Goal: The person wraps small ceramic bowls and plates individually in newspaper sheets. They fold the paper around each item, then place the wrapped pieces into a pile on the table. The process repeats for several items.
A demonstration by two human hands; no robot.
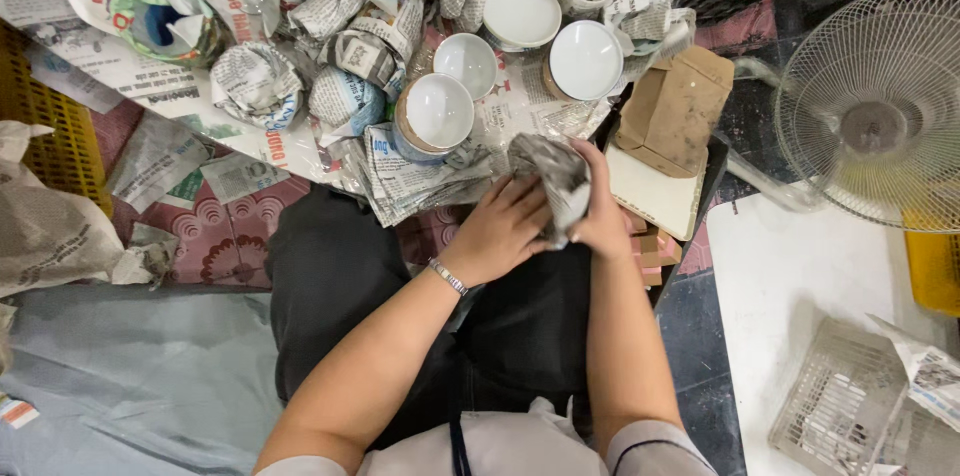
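Over the person's lap, both hands, left hand [497,233] and right hand [601,216], squeeze a newspaper-wrapped bundle [550,176] tight so the paper stays on, near bare white bowls [440,111] on the floor.

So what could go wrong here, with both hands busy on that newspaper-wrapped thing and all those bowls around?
The newspaper-wrapped piece is gripped by the left hand and right hand above the lap; a slip could drop it. The unwrapped white bowls sit crowded, some stacked, and might chip if knocked. Loose newspaper sheets under them could slide.
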